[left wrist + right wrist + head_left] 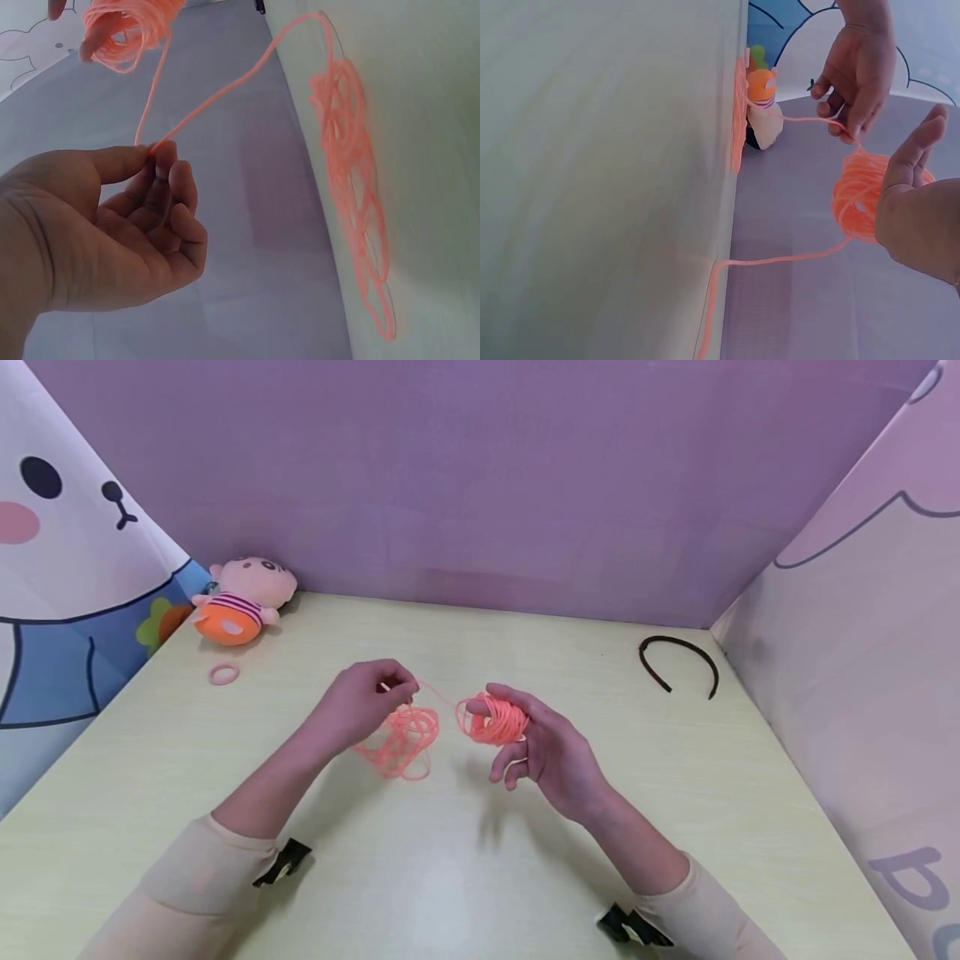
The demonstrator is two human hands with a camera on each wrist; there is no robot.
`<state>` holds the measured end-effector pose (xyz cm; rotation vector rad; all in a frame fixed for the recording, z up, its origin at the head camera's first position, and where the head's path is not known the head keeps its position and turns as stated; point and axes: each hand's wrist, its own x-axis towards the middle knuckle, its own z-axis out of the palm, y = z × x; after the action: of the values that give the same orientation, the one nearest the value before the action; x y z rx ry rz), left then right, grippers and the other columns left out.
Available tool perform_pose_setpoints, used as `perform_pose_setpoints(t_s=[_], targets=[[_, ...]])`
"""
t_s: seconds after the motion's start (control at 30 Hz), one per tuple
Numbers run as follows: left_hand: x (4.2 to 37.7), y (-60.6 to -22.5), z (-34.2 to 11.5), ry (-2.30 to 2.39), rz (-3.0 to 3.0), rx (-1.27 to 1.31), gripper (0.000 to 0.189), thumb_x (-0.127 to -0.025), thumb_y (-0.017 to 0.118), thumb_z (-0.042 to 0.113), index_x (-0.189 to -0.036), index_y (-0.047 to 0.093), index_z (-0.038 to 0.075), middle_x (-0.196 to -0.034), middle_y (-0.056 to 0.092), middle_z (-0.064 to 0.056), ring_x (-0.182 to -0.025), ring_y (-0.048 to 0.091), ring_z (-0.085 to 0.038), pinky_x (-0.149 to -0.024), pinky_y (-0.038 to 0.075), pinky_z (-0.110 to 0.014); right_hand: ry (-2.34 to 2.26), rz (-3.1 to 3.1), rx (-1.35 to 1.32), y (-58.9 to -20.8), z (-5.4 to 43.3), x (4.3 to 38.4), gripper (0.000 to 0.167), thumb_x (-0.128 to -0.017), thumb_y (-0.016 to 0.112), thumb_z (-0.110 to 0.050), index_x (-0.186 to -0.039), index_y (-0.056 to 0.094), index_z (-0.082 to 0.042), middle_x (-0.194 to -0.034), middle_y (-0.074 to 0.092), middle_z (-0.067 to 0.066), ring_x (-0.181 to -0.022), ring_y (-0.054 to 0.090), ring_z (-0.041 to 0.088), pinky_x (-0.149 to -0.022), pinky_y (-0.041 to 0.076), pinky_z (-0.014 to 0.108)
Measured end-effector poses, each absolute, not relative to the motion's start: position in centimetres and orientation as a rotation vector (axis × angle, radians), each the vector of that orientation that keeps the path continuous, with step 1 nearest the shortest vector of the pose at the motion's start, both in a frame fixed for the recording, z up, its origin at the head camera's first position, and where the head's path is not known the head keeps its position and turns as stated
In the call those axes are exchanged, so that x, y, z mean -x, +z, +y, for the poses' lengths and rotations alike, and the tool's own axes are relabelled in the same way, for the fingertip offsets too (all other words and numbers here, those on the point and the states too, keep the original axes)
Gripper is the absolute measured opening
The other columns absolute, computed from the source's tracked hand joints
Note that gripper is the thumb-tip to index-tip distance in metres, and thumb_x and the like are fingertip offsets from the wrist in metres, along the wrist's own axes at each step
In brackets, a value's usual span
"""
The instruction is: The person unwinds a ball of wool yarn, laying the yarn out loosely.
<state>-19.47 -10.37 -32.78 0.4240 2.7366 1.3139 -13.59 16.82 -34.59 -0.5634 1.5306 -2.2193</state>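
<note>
one thin cord (506, 723), pinched by the left grip (365, 697), hangs coiled on the relaxed right grip (557, 752).

- We count two hands: one left hand (363, 700), one right hand (553, 758).
- We see two bunches of coral cord: one wound coil (507, 721), one loose heap (401, 737).
- We find two sleeves (202, 870), two black clip-like pieces (283, 862).
- We tally one plush toy (238, 610), one pink ring (212, 676), one dark headband (681, 642).
- We have one table (465, 885).
</note>
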Motion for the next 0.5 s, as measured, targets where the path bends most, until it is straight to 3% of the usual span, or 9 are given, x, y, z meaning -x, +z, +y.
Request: perform_pose_setpoints(t_s=[0.5], targets=[[19.4,-31.2,-11.3,1.729,2.871,-0.265,0.027,-0.105,0.057,0.029,-0.113,0.068,0.005,-0.100,0.068,-0.011,-0.085,0.059,-0.022,-0.063,0.049,-0.028,-2.221,1.656,0.484,-34.8,16.8,13.8,0.053,-0.107,0.032,-0.033,-0.156,0.034,-0.011,-0.143,0.057,0.005,-0.069,0.070,0.017,-0.058,0.054,0.027]])
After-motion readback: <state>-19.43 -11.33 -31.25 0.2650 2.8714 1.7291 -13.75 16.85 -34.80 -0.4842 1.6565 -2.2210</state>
